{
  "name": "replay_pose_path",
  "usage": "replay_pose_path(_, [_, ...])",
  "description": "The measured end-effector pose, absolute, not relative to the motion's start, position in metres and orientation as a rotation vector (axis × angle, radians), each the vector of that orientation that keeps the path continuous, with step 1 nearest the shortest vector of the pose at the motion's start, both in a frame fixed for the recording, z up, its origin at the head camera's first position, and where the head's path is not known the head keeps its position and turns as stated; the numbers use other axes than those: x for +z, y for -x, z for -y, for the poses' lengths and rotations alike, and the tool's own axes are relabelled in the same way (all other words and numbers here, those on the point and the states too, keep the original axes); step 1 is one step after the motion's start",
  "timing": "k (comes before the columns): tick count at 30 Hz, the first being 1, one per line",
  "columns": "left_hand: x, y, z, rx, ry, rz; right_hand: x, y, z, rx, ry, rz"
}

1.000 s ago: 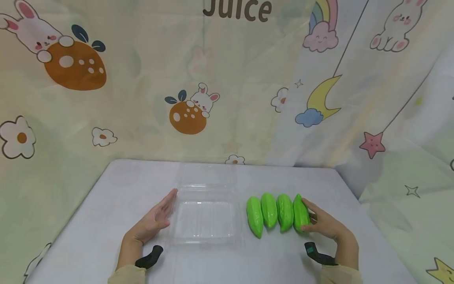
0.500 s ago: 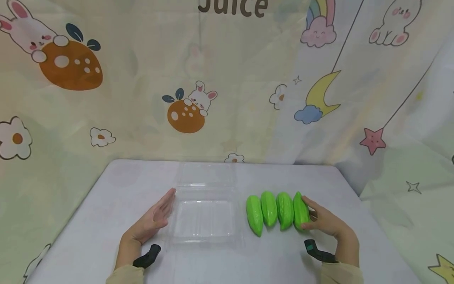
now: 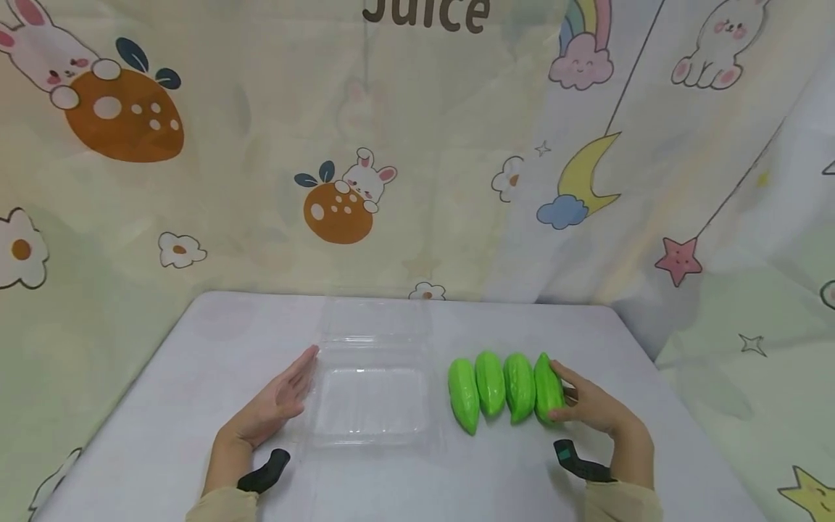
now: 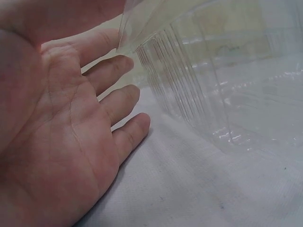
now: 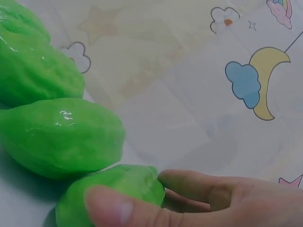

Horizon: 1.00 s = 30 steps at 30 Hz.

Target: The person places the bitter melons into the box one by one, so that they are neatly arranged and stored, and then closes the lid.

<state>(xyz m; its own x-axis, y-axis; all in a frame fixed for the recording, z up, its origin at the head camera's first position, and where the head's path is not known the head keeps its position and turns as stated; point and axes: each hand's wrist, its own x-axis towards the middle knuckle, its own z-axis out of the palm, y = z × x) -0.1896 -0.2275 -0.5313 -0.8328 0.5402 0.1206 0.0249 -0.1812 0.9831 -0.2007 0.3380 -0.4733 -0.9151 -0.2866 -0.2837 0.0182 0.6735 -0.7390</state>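
Note:
Several glossy, lumpy green bitter melons (image 3: 491, 384) with pointed ends lie side by side on the table. My right hand (image 3: 593, 406) is at the rightmost bitter melon (image 3: 548, 391), thumb at its near end and index finger by its far end. In the right wrist view the thumb (image 5: 111, 208) overlaps this melon and the index fingertip meets its tip. A clear plastic clamshell box (image 3: 373, 437) lies with its lid raised, left of the melons. My left hand (image 3: 277, 399) stands beside the box's left wall, fingers straight; in the left wrist view its palm faces the ribbed wall (image 4: 165, 75).
The table (image 3: 248, 326) has a white cover, and its back edge meets a printed cloth backdrop (image 3: 248, 145). Dark wrist cameras (image 3: 264, 471) sit on both wrists, just above the table. The transparent box edges are faint against the white cover.

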Motion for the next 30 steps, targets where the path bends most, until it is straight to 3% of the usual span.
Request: replay_pose_path(30, [-0.5312, 0.1862, 0.2242, 2.115, -0.566, -1.801, -0.4755, 0.2017, -0.3390, -1.129, 0.233, -2.521])
